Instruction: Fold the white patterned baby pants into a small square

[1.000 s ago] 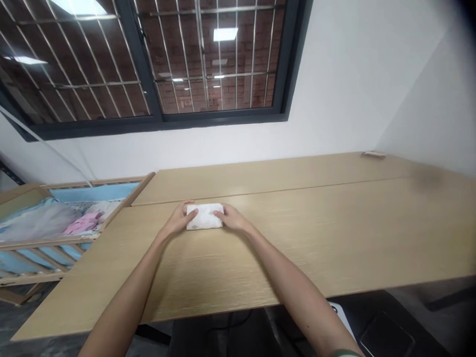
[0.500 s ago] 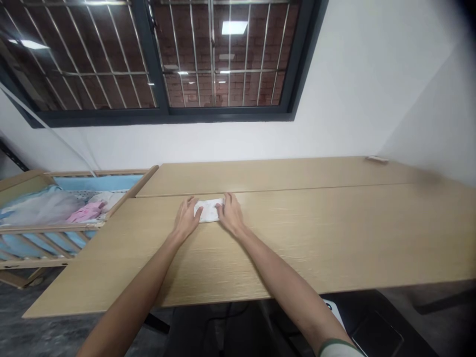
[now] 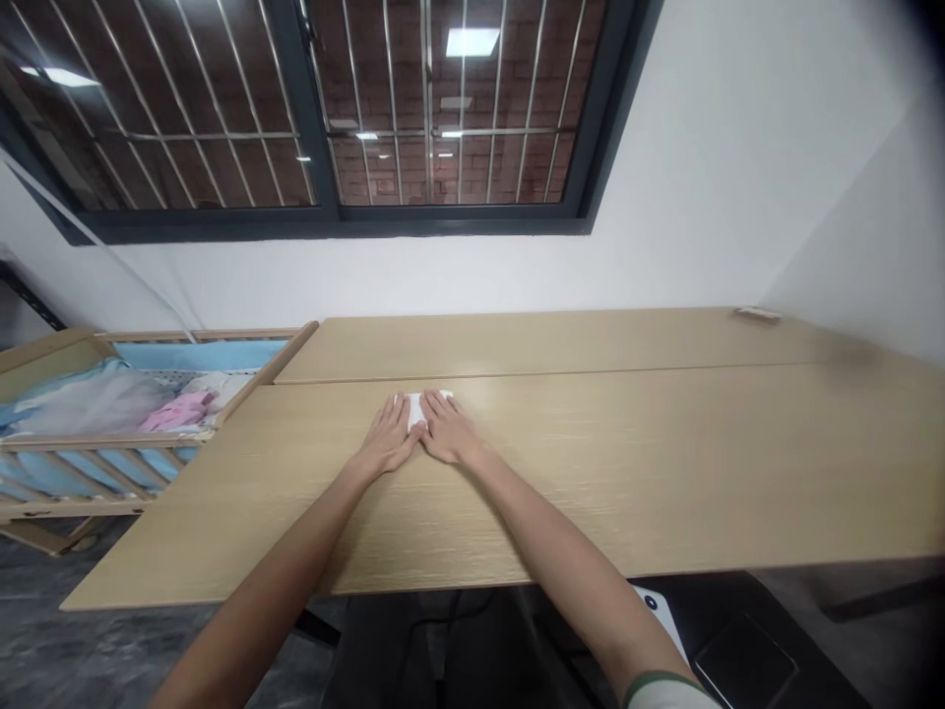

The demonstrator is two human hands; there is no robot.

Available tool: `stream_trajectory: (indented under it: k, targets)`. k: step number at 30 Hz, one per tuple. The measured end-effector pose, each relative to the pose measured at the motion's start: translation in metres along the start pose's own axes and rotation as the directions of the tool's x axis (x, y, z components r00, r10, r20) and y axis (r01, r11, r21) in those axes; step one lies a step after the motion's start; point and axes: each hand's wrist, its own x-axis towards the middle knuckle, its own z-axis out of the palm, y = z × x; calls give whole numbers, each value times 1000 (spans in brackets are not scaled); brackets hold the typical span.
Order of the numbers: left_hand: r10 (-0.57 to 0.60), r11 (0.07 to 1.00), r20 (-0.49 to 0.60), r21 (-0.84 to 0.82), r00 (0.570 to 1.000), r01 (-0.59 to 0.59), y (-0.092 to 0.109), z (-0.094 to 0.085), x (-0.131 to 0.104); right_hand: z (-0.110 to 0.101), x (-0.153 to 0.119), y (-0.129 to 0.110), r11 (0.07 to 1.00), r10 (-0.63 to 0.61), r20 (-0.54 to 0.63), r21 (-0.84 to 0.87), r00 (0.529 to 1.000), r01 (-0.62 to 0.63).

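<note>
Flat on the wooden tabletop (image 3: 591, 463) lies a small white folded piece (image 3: 414, 408), cloth or paper, I cannot tell which. My left hand (image 3: 387, 435) rests palm down over its left part, fingers stretched forward. Over the right part lies my right hand (image 3: 447, 431), also flat with its fingers out. The thumbs meet or nearly meet at the near side of the white piece. Only a strip between the hands and a bit at the far edge show; the rest is hidden under them.
A wooden crib (image 3: 148, 455) with blue lining and a pink cloth (image 3: 177, 411) stands to the left. Behind the table is a barred window (image 3: 458, 222). A small flat object (image 3: 758, 314) lies at the far right. Below the front edge, a white device (image 3: 661, 611) sits on something black.
Both hands have gone from gripping the white piece at its sides to lying flat on top of it. They have moved closer together and cover more of it.
</note>
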Motion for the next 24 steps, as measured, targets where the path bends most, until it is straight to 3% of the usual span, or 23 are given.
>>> stream_trajectory:
  k: [6, 11, 16, 21, 24]
  targets:
    - [-16, 1000, -8, 16, 1000, 16, -5, -11, -5, -6, -8, 8, 995, 82, 27, 53, 996, -84]
    - [130, 991, 19, -13, 991, -130, -2, -31, -7, -13, -16, 21, 993, -61, -41, 96, 997, 64]
    - [131, 989, -31, -60, 991, -133, 2, -33, -5, -16, -11, 31, 989, -3, 47, 146, 999, -4]
    - [122, 978, -129, -152, 984, -141, 6, -41, 0, -18, -4, 34, 982, 23, -73, 189, 997, -9]
    - [73, 966, -197, -231, 978, -118, 9, -53, -1, -20, -4, 34, 933, 91, -147, 360, 985, -32]
